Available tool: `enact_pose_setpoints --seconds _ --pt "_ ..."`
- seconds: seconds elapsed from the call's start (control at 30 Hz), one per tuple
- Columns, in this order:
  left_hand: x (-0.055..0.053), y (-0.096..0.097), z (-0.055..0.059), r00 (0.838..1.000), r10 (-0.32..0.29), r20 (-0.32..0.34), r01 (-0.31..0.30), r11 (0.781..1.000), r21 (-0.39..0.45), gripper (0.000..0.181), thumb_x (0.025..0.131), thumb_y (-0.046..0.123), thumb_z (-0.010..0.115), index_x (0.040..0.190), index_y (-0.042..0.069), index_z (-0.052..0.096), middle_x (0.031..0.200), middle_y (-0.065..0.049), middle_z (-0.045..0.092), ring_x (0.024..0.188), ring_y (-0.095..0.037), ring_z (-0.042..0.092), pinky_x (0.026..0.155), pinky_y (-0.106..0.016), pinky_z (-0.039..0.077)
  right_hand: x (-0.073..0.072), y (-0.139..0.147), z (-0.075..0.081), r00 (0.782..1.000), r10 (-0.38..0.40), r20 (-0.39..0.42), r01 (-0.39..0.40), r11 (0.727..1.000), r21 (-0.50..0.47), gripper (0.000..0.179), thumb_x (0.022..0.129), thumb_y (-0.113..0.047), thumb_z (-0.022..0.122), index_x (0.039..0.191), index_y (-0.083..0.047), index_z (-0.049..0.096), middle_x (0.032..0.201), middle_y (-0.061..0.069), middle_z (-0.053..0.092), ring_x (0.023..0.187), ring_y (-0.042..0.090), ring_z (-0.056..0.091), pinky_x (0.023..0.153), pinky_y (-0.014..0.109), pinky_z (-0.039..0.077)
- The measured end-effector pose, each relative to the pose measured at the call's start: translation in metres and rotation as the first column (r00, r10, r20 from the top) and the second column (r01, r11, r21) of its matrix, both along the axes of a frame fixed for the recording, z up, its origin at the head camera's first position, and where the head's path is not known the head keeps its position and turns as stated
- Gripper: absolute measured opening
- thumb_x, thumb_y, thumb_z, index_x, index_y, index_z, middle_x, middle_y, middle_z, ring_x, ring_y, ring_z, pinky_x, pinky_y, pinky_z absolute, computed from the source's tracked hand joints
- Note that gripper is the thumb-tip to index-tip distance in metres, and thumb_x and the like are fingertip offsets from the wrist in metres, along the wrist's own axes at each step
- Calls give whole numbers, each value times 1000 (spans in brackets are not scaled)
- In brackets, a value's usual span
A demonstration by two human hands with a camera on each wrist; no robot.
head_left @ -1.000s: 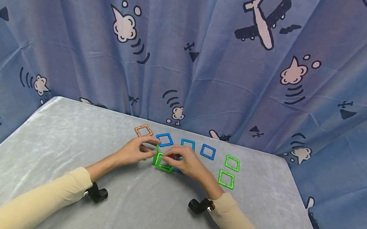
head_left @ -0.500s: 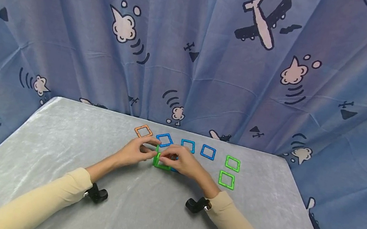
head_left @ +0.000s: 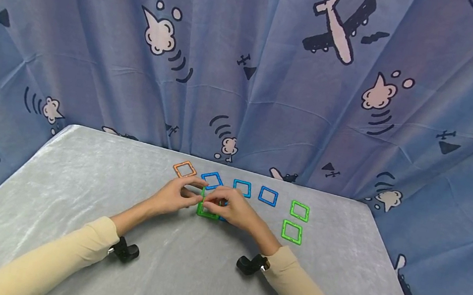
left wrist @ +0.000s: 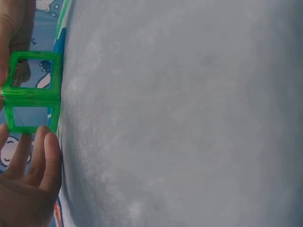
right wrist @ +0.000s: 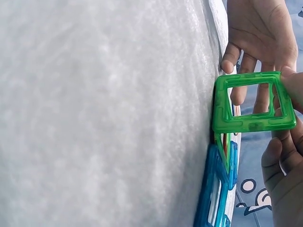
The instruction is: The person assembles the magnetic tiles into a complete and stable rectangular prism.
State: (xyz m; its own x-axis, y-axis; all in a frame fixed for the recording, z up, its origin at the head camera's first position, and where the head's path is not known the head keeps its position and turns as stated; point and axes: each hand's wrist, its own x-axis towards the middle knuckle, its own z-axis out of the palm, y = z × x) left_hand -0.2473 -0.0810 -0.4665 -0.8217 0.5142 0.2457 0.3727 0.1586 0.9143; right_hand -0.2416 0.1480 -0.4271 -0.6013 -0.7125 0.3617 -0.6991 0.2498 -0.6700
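Two green square magnetic tiles stand upright at mid-table, meeting edge to edge at a corner. My left hand [head_left: 173, 194] holds the left tile [left wrist: 54, 113], its thumb and fingers spread around it. With thumb and fingertips, my right hand [head_left: 234, 208] pinches the upper part of the other tile [right wrist: 253, 126], which faces the near side. Part of this tile is hidden behind the right fingers in the head view. Low beside the pair, blue tiles [right wrist: 203, 189] lie on the cloth, mostly covered by the right hand from above.
Behind the hands lie an orange tile [head_left: 185, 169] and blue tiles [head_left: 212, 180], [head_left: 268, 196] in a loose row. Two green tiles [head_left: 300, 210], [head_left: 292, 232] lie to the right. A pale cloth covers the table [head_left: 163, 269]; a patterned curtain [head_left: 248, 67] hangs behind.
My right hand has moved a little left, bringing its upright green tile from an angled position up against the left tile's edge. The left hand has stayed in place.
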Motion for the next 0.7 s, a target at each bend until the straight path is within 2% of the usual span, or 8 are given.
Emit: enact_pose_setpoints --seconds 0.1,0.2,0.37,0.57,0.7 --pt "0 -1 -1 1000 3 5 -3 1000 -8 42 99 6 67 139 -4 56 133 -25 58 105 -34 69 83 -39 56 -8 2 -13 1000 -10 -2 10 1000 0 8 92 3 73 99 4 77 88 11 70 72 25 58 62 38 49" --pt "0 -1 -1 1000 1 6 -1 1000 -10 43 100 6 67 139 -4 55 134 -25 58 105 -34 69 84 -40 56 -11 4 -18 1000 -21 -3 21 1000 5 8 93 -1 74 99 -1 78 89 6 70 74 20 58 63 36 50" --pt "0 -1 -1 1000 0 7 0 1000 -12 43 100 6 66 139 -5 55 134 -25 58 106 -34 68 85 -41 56 -11 5 -17 1000 -30 7 30 999 18 7 94 -7 75 100 -7 79 91 -2 69 77 13 57 66 32 50" --pt "0 0 -1 1000 6 3 -6 1000 -20 43 100 7 67 140 -4 55 134 -23 59 105 -34 69 84 -41 56 -11 6 -16 999 -25 29 25 1000 18 8 94 -12 76 101 -8 78 92 -5 69 78 14 59 65 31 52" --pt "0 0 -1 1000 8 8 -8 1000 -23 43 100 8 66 140 -4 55 135 -23 58 105 -34 69 83 -41 56 -11 10 -14 997 -55 45 54 998 20 10 93 -12 78 102 -7 78 89 -6 68 78 13 60 66 33 53"
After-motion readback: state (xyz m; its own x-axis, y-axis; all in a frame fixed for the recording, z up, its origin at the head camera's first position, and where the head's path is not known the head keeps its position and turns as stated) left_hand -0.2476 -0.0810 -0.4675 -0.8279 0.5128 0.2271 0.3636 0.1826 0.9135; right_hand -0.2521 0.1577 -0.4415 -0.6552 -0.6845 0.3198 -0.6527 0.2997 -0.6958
